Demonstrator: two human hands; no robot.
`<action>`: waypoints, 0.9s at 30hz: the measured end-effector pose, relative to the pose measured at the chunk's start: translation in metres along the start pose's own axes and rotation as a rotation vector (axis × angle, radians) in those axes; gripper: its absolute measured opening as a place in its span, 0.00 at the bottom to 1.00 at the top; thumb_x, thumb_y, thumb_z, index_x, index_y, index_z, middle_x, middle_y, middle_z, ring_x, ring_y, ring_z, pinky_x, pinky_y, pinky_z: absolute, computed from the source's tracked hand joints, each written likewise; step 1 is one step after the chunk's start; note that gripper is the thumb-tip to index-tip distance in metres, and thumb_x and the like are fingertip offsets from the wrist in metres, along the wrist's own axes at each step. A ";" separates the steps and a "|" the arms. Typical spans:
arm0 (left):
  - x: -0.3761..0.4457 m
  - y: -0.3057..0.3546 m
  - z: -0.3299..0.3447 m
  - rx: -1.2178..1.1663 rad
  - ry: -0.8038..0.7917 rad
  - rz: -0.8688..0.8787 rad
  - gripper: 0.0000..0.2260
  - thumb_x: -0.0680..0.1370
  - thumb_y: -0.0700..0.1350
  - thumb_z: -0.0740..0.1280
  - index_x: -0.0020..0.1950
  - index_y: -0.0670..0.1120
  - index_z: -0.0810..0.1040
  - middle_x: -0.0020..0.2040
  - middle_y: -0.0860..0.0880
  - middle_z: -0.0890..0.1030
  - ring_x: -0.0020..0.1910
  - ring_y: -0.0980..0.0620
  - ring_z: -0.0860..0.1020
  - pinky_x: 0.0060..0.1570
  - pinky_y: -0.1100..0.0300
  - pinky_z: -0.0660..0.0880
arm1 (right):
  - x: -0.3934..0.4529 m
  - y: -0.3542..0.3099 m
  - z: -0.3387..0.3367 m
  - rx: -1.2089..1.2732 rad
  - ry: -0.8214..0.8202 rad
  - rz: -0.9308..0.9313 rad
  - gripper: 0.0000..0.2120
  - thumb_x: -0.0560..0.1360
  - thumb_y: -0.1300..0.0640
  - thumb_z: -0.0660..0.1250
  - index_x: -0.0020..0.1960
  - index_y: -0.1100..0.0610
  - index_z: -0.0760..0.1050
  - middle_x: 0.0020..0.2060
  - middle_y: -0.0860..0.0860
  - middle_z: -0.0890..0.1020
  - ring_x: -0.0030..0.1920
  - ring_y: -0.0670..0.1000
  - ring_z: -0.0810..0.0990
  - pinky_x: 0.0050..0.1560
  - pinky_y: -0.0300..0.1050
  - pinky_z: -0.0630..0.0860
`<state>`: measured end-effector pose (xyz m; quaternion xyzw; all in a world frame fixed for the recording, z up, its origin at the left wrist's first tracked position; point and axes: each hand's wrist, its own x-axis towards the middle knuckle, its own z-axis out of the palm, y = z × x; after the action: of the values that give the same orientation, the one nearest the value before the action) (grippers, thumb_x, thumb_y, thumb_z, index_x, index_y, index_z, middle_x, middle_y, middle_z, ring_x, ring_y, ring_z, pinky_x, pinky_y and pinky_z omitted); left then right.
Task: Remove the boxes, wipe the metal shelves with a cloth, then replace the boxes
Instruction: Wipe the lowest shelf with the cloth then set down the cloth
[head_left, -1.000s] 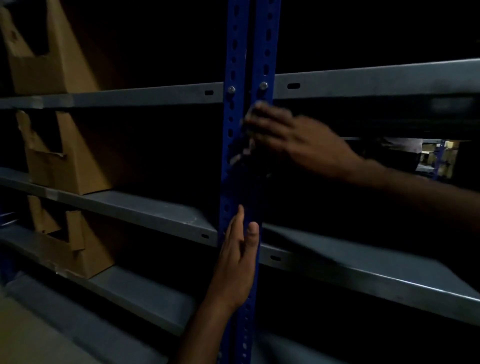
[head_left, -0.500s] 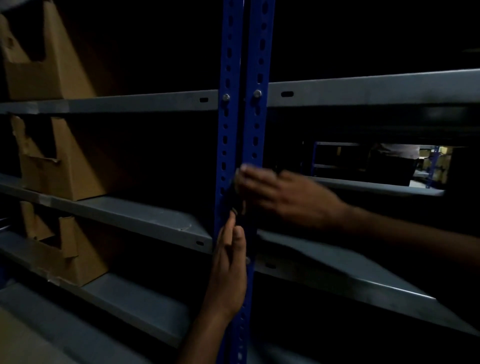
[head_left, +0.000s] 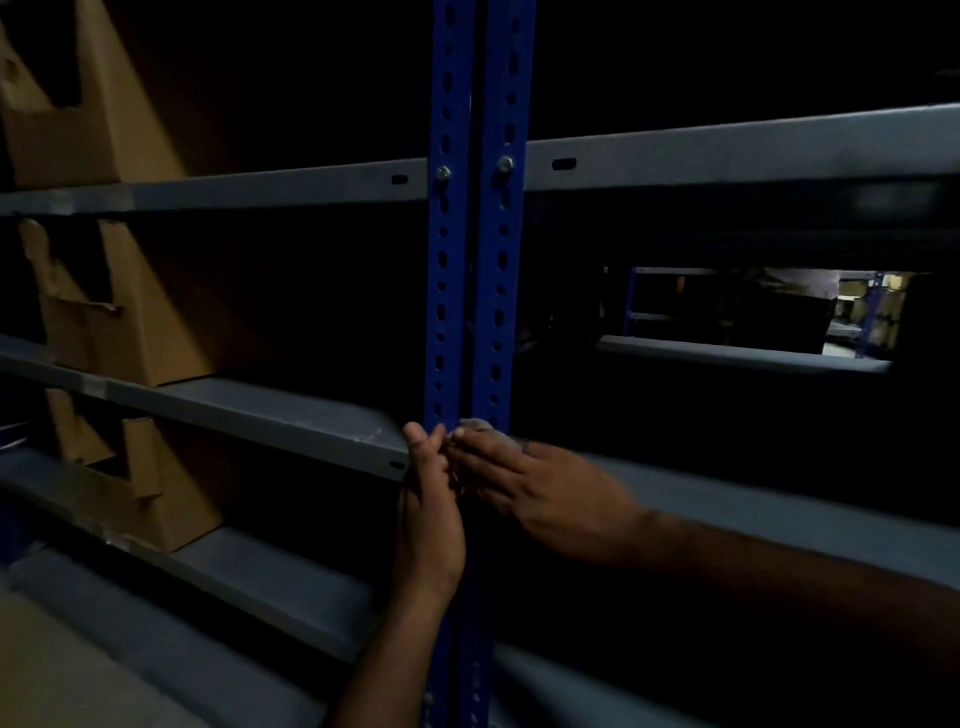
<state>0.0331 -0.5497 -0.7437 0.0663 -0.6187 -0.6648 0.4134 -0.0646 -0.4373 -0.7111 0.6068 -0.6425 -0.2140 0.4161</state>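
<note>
- Hands first: my right hand (head_left: 540, 493) is laid flat across the blue perforated steel upright (head_left: 480, 291), fingers extended, with a pale scrap showing at the fingertips that I take for the wiping cloth (head_left: 475, 427); how firmly I pinch it I cannot tell.
- My left hand (head_left: 428, 514) stands upright against the same post, fingers straight and loosely together, gripping nothing that I can see, its fingertips touching the right hand's.
- The post's long axis runs vertically; the grey metal shelf (head_left: 270, 415) meets it right at my hands and stretches left, so the right hand is nearer the next wipe.
- Torn brown cardboard boxes (head_left: 135, 312) stand at the shelves' far left, well apart, leaving bare shelf between for sweeping.
- The shelf's front edge lies just beside my knuckles.
</note>
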 end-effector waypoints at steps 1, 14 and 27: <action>0.000 -0.002 -0.002 0.055 0.007 0.001 0.41 0.67 0.80 0.43 0.66 0.59 0.74 0.66 0.52 0.78 0.63 0.57 0.76 0.67 0.55 0.71 | -0.001 0.005 -0.003 -0.008 -0.017 -0.075 0.25 0.79 0.57 0.53 0.75 0.59 0.65 0.77 0.56 0.61 0.78 0.57 0.54 0.54 0.48 0.76; 0.006 0.008 -0.002 -0.194 -0.002 -0.110 0.45 0.68 0.72 0.43 0.71 0.42 0.71 0.64 0.48 0.76 0.65 0.52 0.75 0.66 0.59 0.69 | 0.009 0.038 -0.031 -0.018 0.178 0.203 0.29 0.77 0.61 0.45 0.77 0.60 0.60 0.78 0.55 0.58 0.79 0.57 0.54 0.47 0.46 0.72; -0.006 -0.013 0.007 0.314 0.182 0.120 0.40 0.71 0.77 0.40 0.55 0.53 0.81 0.53 0.52 0.83 0.53 0.53 0.81 0.57 0.48 0.76 | -0.049 -0.014 -0.021 0.189 -0.111 0.117 0.25 0.77 0.54 0.51 0.70 0.54 0.73 0.68 0.51 0.76 0.71 0.52 0.72 0.68 0.62 0.69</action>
<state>0.0271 -0.5422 -0.7561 0.1527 -0.6777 -0.5255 0.4912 -0.0437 -0.3875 -0.7237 0.5921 -0.7163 -0.1611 0.3324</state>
